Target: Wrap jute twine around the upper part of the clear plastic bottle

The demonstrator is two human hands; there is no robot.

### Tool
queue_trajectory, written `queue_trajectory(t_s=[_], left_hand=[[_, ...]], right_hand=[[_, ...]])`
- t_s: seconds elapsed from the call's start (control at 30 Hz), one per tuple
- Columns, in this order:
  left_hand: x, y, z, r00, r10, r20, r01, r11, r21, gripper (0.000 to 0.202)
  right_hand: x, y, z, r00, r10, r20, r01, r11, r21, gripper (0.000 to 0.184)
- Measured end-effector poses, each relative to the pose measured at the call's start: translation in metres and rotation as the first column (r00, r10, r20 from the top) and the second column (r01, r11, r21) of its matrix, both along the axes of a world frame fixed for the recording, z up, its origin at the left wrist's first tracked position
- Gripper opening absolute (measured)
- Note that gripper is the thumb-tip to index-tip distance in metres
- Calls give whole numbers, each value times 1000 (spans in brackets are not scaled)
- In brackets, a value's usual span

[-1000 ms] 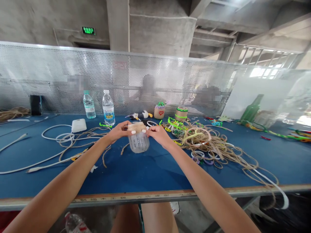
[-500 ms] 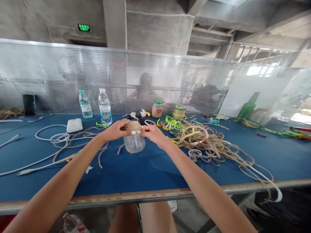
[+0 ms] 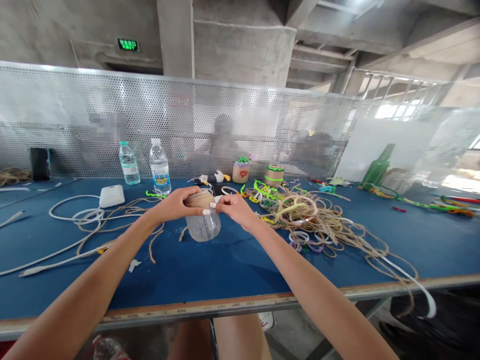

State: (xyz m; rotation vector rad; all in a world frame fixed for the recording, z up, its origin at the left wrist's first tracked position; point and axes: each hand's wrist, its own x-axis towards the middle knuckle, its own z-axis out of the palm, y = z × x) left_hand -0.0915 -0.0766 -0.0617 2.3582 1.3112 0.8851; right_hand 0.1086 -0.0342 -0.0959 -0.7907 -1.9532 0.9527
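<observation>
A clear, ribbed plastic jar (image 3: 203, 230), perhaps a cut bottle, is held tilted above the blue tabletop. Brown twine (image 3: 201, 200) is wound in a band round its upper part. My left hand (image 3: 175, 204) is closed around the jar from the left, thumb across the near side at the band's lower edge. At the band's right end, the thumb and fingers of my right hand (image 3: 238, 211) are pinched together, seemingly on the twine; the strand between them is mostly hidden. A short twine end (image 3: 183, 233) shows just left of the jar.
A tangled twine heap (image 3: 318, 220) with coloured rings lies right. Two water bottles (image 3: 160, 172) stand back left, near a white charger (image 3: 111, 195) and cables. Two twine-wrapped pots (image 3: 240, 173) stand behind. A perforated metal screen (image 3: 168, 110) borders the back; a green bottle (image 3: 378, 166) stands far right.
The jar has tipped slightly and shifted a little left and down in view. My left thumb has slid lower, apart from the right thumb, which stays at the band's edge.
</observation>
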Motion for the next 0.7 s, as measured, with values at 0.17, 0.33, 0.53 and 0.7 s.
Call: queue_trajectory(t_s=[0.17, 0.33, 0.53, 0.7], left_hand=[[4, -5, 5, 984, 114, -138, -100, 990, 104, 47], [-2, -6, 13, 987, -20, -159, 18, 1000, -19, 36], [-11, -4, 12, 996, -90, -22, 85, 984, -155, 33], [-9, -6, 11, 993, -111, -34, 106, 986, -130, 35]], right_hand=[[2, 0, 3, 998, 64, 23, -65, 997, 44, 35], [10, 2, 9, 992, 94, 82, -102, 989, 106, 30], [9, 4, 6, 995, 23, 101, -36, 991, 127, 29], [1, 3, 1, 999, 8, 48, -13, 994, 107, 32]])
